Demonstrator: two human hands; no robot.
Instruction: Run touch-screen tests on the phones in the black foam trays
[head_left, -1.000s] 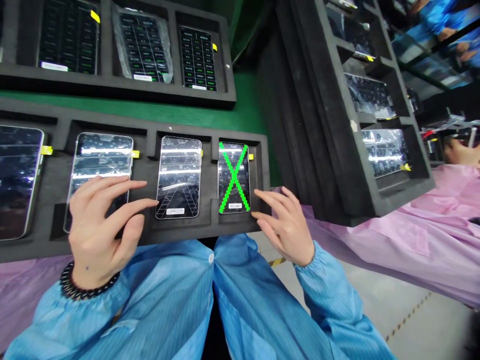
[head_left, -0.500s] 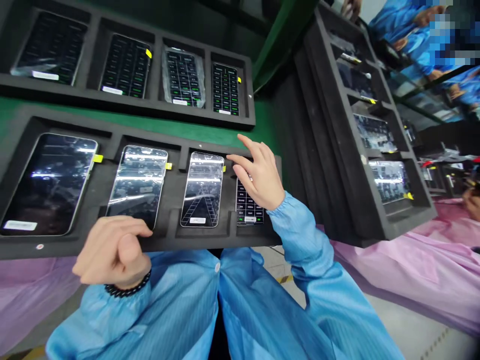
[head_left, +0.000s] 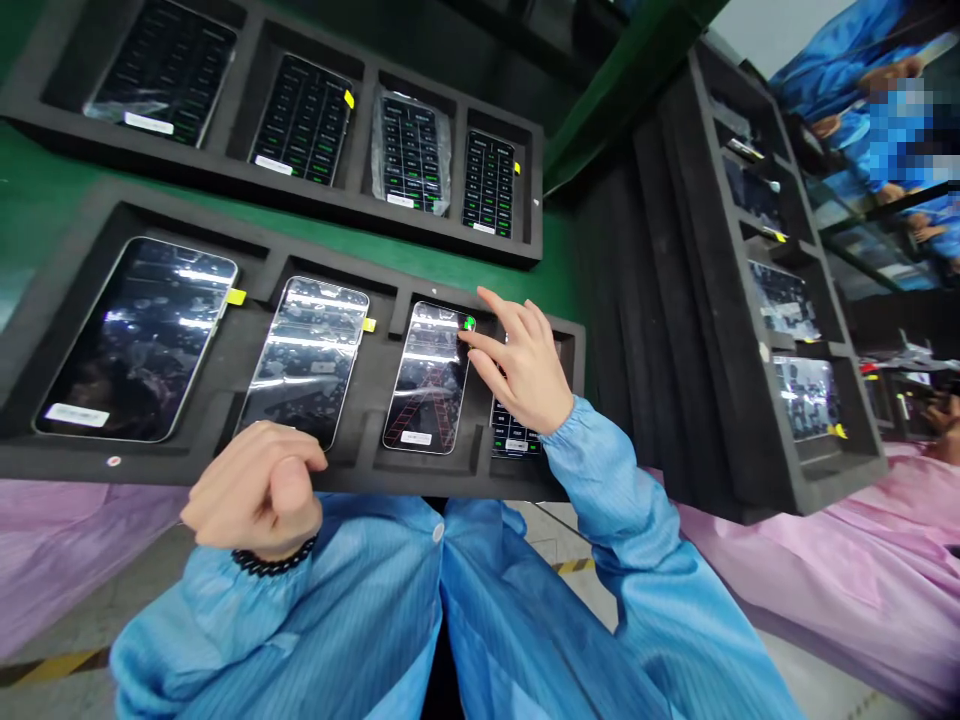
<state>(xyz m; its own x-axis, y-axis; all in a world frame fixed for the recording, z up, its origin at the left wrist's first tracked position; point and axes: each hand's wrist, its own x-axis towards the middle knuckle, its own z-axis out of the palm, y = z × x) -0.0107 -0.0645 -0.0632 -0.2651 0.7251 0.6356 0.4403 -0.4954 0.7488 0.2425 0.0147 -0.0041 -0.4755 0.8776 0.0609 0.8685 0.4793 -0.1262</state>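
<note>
My right hand (head_left: 521,365) is over the near foam tray (head_left: 367,465), fingers apart and holding nothing. One fingertip is at the upper right edge of the third smartphone (head_left: 424,385); whether it presses the glass I cannot tell. That screen shows reddish grid lines and a green spot near its corner. Partly under my right hand lies a smaller phone (head_left: 516,430) with a grid of dark buttons. My left hand (head_left: 259,490) is curled into a loose fist at the tray's front edge, beside the lower end of the second smartphone (head_left: 307,355). A larger dark-screened smartphone (head_left: 139,340) lies at the left.
Behind stands another foam tray (head_left: 499,250) of phones showing button grids, one in clear wrap (head_left: 411,155). Stacked foam trays (head_left: 795,480) with phones rise at the right, beside a green post (head_left: 622,90). People in blue (head_left: 840,60) and pink (head_left: 817,560) clothing are nearby.
My right fingertip has come to the third phone's upper right edge. Its pale grid lines have turned reddish and a green spot has appeared. The view has shifted; my left hand stays curled.
</note>
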